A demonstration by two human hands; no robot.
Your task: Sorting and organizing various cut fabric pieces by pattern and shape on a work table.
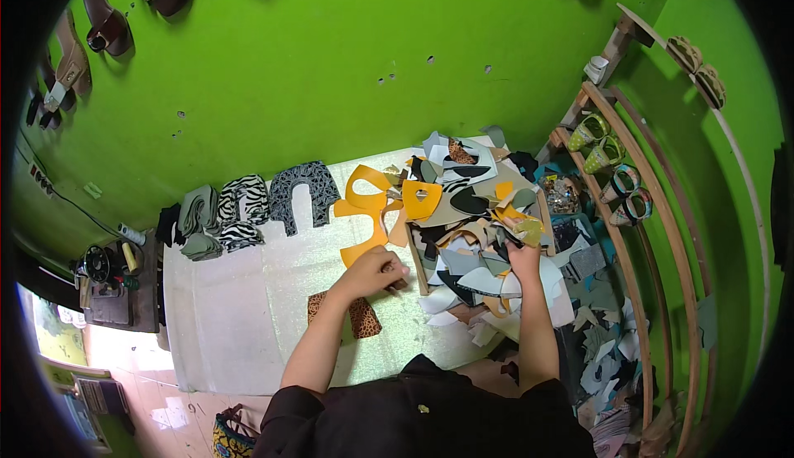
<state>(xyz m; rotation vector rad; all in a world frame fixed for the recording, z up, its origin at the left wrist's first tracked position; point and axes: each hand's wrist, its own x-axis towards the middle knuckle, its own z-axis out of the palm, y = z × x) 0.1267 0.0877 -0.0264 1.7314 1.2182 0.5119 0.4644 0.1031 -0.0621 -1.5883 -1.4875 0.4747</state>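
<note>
Over the middle of the table, my left hand (376,274) is curled closed, and what its fingers hold, if anything, is hidden. Just below it lies a leopard-print piece (365,318), partly covered by my left forearm. My right hand (522,258) reaches into a heap of cut scraps (463,235) and is closed on a yellow-gold scrap (528,231). Grey, white, black and orange offcuts surround those fingers. Between my hands and the wall, an orange cut piece (361,225) with curved openings lies flat, and another orange piece (423,200) rests on the heap's edge.
Patterned U-shaped pieces (303,193) and zebra-print stacks (243,197) line the table's far left, beside grey-green stacks (198,210). A wooden rack (628,210) with sandals (604,152) stands at right, above more scraps (600,342). A sewing machine (107,272) is at far left.
</note>
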